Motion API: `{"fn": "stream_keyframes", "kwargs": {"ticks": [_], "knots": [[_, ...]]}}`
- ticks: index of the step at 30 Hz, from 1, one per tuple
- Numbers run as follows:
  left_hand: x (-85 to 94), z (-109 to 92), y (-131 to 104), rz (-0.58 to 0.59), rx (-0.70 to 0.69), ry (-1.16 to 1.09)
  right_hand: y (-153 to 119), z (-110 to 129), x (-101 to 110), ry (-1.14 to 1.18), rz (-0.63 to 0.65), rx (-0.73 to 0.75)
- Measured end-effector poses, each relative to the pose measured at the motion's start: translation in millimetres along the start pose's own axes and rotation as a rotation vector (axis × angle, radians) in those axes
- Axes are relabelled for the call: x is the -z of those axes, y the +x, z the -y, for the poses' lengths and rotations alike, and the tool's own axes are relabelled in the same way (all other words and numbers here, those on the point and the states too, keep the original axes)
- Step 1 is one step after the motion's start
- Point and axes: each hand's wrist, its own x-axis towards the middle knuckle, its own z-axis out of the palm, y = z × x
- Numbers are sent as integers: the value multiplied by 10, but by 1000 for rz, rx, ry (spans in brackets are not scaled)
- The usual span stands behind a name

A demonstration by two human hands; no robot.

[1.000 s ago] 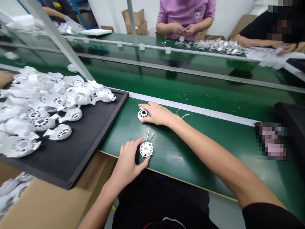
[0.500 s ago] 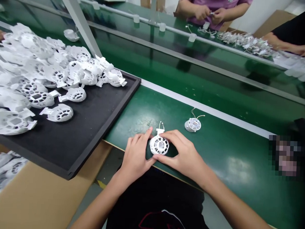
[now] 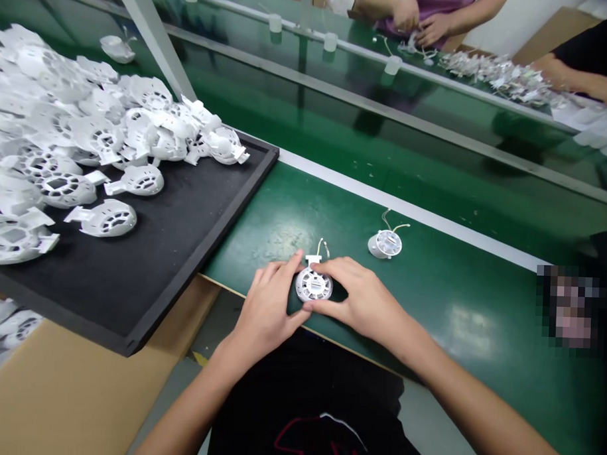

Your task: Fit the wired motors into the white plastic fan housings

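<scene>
Between my two hands, at the near edge of the green bench, is a round white plastic housing (image 3: 314,285) with ring-like openings and a short tab on top. Thin wires stand up behind its tab. My left hand (image 3: 271,296) grips its left side, thumb at the near rim. From the right, my right hand (image 3: 355,292) curls its fingers and thumb round the same housing. Behind it to the right, a white cylindrical part (image 3: 385,244) with a clear top and two thin wires rests on the bench, touched by neither hand.
A black tray (image 3: 167,262) at left carries a heap of white housings (image 3: 88,127). A grey post (image 3: 153,40) rises behind it. Beyond the white rail (image 3: 408,214) lies a green conveyor with small white cups. Two people work across it beside piled small parts (image 3: 498,75).
The housing now sits flatter and slightly lower between my hands, its inner disc showing more fully. My hands keep their hold. The camera view has shifted slightly.
</scene>
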Motion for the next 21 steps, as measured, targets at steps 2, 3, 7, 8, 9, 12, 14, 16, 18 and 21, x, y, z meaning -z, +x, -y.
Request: {"fn": "stream_keyframes", "kwargs": {"ticks": [2,3,7,8,9,12,14,16,18,21], "knots": [[110,-3,11,54,-30,-84,12,-11,10,-54,22,20],[170,-12,18,80,-25,-145,12,-4,13,-75,31,32],[337,-138,107,65,176,-447,-3,72,69,-62,-20,140],[344,-194,163,70,211,-544,-9,88,109,-53,-67,177],[335,-258,243,90,216,-641,-17,92,164,-51,-122,210],[236,-460,692,120,92,-741,-73,-22,406,-122,-304,246],[160,-555,1180,34,18,-514,-141,-247,600,-219,-447,212],[130,-590,1744,-53,41,-183,-221,-586,775,-304,-611,144],[153,-584,2251,-94,60,-22,-287,-977,903,-350,-743,35],[187,-594,2700,-85,1,192,-339,-1472,989,-291,-784,-163]]}}
